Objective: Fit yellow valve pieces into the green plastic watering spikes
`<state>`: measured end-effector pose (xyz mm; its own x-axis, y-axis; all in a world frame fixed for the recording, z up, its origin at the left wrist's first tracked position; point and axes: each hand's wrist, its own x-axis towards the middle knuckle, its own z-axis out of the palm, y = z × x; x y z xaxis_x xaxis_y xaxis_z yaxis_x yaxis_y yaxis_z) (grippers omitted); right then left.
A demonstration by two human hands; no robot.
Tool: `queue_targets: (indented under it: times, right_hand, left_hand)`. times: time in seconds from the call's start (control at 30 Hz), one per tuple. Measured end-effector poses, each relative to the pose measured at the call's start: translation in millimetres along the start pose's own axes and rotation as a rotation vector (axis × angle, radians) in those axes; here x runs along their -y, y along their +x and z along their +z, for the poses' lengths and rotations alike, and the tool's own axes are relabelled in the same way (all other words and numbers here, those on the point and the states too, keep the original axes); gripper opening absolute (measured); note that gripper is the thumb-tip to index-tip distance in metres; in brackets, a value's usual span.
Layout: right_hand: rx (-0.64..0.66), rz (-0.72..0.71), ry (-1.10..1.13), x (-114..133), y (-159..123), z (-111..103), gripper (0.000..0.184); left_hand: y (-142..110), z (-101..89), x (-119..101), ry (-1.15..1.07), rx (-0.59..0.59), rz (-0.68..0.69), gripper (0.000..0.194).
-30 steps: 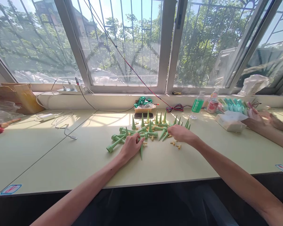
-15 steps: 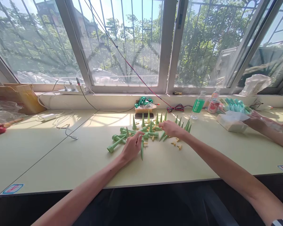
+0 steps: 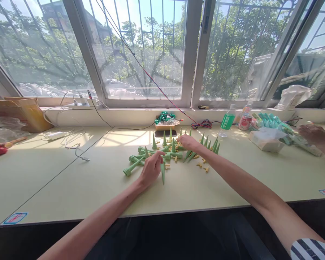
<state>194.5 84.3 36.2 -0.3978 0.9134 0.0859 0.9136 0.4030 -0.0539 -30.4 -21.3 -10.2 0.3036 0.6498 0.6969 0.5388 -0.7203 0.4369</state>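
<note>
A heap of green cone-shaped plastic spikes [image 3: 141, 160] lies on the pale table [image 3: 70, 187], some standing upright, some flat, with small yellow pieces [image 3: 202, 165] scattered among them. My left hand [image 3: 151, 167] is closed in a pinch on one green spike [image 3: 163, 174] that points toward me. My right hand [image 3: 188, 142] reaches over the far side of the heap, fingers curled down among the upright spikes and yellow pieces; what it holds is hidden.
Another person's hand [image 3: 312, 134] works at the right by a bag of green parts [image 3: 271, 121] and a white box [image 3: 265, 141]. Bottles [image 3: 226, 122], a small box [image 3: 165, 126], cables [image 3: 70, 139] and cardboard [image 3: 24, 110] line the window side.
My right hand has moved left and farther away, from the loose yellow pieces to the back of the heap. My left hand has stayed on its spike. The other person's hand shifted right.
</note>
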Motion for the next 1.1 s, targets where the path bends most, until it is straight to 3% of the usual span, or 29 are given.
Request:
queue_targets:
  times: [0.3, 1.1]
  right_hand:
    - [0.018, 0.015, -0.013, -5, 16, 15, 0.025]
    - [-0.016, -0.019, 0.005, -11, 15, 25, 0.018]
  left_hand:
    - [0, -0.5, -5, 0.021, 0.011, -0.021, 0.023]
    - [0, 1.3, -4, -0.007, 0.034, -0.053, 0.021]
